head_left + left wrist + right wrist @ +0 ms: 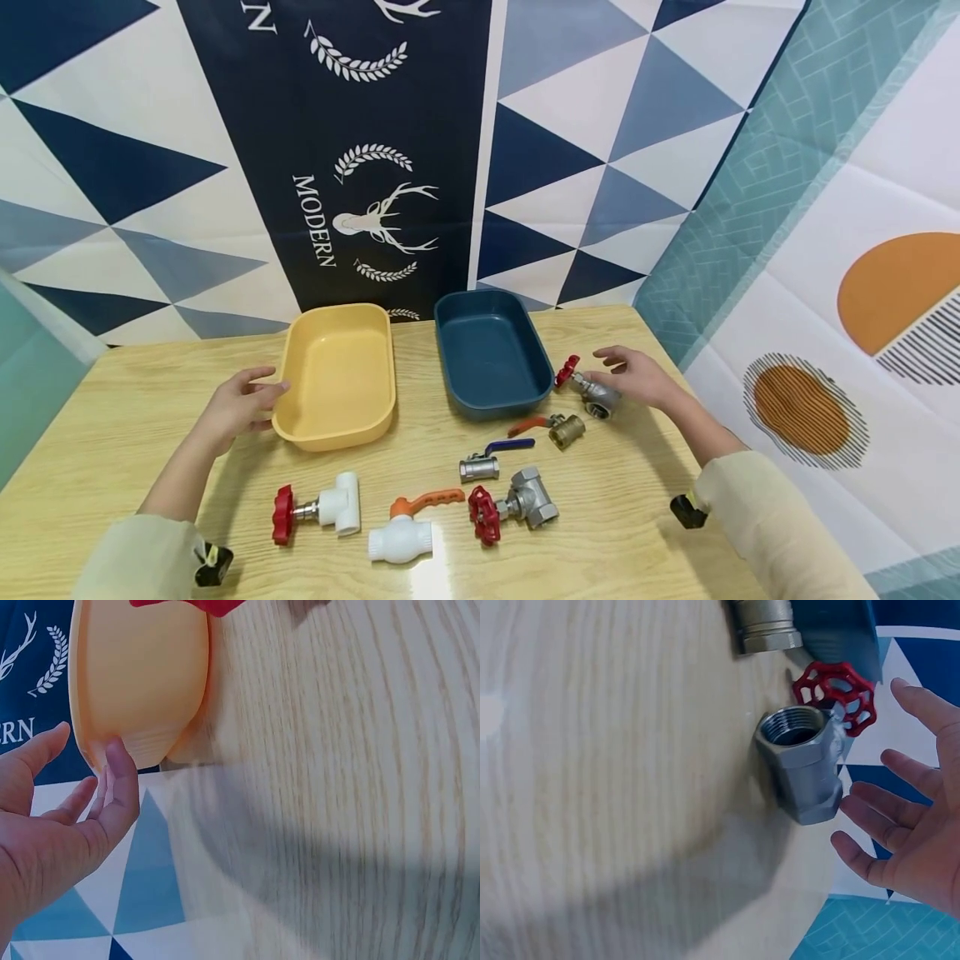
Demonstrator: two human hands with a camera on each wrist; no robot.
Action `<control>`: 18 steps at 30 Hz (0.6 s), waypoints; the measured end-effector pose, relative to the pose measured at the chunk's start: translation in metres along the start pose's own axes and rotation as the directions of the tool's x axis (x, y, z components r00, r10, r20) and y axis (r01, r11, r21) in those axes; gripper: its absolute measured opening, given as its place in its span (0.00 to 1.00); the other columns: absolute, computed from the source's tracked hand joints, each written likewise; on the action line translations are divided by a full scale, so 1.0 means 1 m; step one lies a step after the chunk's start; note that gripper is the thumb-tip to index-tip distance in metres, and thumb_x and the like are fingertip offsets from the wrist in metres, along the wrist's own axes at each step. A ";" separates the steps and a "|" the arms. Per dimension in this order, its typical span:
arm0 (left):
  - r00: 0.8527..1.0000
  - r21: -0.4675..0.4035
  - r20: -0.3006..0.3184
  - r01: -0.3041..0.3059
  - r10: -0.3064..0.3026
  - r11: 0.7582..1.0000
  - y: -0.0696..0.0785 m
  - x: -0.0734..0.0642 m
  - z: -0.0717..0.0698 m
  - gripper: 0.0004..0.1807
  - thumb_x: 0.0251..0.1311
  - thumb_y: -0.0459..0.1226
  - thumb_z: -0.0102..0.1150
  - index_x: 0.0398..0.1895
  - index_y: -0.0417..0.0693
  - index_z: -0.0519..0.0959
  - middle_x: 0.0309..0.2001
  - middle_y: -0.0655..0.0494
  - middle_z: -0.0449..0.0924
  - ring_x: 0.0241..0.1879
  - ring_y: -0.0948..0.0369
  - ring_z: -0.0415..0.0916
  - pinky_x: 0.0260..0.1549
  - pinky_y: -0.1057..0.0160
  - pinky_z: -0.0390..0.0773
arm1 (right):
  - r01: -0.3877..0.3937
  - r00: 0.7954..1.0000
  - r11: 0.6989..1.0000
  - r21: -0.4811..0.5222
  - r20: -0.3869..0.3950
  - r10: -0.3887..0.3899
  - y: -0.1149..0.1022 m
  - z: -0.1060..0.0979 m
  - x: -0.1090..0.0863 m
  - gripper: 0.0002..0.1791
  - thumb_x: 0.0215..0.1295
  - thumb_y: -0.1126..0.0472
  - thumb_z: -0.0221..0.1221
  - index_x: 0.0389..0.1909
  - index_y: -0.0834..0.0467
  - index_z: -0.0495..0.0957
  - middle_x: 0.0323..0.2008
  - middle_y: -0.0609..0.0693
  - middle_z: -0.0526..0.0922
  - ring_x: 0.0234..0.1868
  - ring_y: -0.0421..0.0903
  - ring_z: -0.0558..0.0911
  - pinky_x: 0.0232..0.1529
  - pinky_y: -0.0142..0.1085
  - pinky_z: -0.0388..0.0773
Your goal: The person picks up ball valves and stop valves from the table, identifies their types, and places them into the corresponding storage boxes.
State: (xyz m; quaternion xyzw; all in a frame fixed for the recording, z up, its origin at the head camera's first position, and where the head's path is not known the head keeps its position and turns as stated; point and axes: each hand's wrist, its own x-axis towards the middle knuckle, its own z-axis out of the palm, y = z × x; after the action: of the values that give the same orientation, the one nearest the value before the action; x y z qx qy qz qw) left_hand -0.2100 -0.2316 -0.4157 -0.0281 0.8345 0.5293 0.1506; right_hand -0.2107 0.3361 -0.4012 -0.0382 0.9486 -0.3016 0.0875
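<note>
At the left rim of the yellow bin (339, 375) is my left hand (238, 404), its fingers loosely bent and gripping nothing; whether a fingertip touches the rim I cannot tell. My right hand (636, 377) hovers by a metal gate valve (597, 397) with a red handwheel (835, 694). In the right wrist view its fingers are spread beside the valve's threaded body (801, 769), around nothing. A brass ball valve (566, 431) with an orange-red lever lies close by, next to the dark blue bin (495, 358).
Nearer the front lie a blue-levered ball valve (480, 467), another red-wheeled metal valve (528, 500), a white plastic ball valve (401, 539) with an orange lever, and a white tee valve (339, 504) with a red knob. A patterned wall covering (390, 167) stands behind the table.
</note>
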 end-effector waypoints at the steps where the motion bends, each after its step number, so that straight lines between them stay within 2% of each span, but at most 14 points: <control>1: 1.000 0.000 -0.002 0.000 0.000 1.000 0.000 0.000 0.001 0.42 0.65 0.51 0.50 0.71 0.34 0.47 0.56 0.37 0.65 0.37 0.66 0.75 0.38 0.62 0.82 | -0.003 1.000 1.000 0.004 -0.001 0.003 0.002 0.001 0.000 0.38 0.62 0.42 0.57 0.64 0.64 0.64 0.59 0.70 0.69 0.55 0.63 0.74 0.52 0.50 0.76; 11: 1.000 -0.014 -0.007 0.012 -0.012 1.000 -0.005 0.001 0.005 0.39 0.66 0.48 0.49 0.70 0.33 0.49 0.54 0.37 0.66 0.36 0.66 0.75 0.35 0.65 0.81 | -0.015 1.000 0.999 0.036 0.016 0.014 0.022 0.010 0.001 0.37 0.62 0.45 0.57 0.64 0.64 0.64 0.59 0.70 0.68 0.56 0.63 0.72 0.53 0.51 0.74; 18: 1.000 -0.013 -0.011 0.018 -0.018 1.000 -0.005 0.001 0.005 0.37 0.67 0.46 0.48 0.70 0.33 0.49 0.52 0.40 0.68 0.34 0.67 0.75 0.33 0.66 0.81 | 0.029 1.000 0.999 0.040 0.007 -0.029 0.029 0.014 0.002 0.36 0.61 0.46 0.59 0.63 0.65 0.65 0.58 0.69 0.70 0.54 0.61 0.74 0.52 0.51 0.74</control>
State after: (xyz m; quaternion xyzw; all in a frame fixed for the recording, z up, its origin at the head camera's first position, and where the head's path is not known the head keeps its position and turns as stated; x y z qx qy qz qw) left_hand -0.2090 -0.2288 -0.4225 -0.0394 0.8316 0.5332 0.1506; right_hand -0.2101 0.3512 -0.4297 -0.0512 0.9414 -0.3216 0.0873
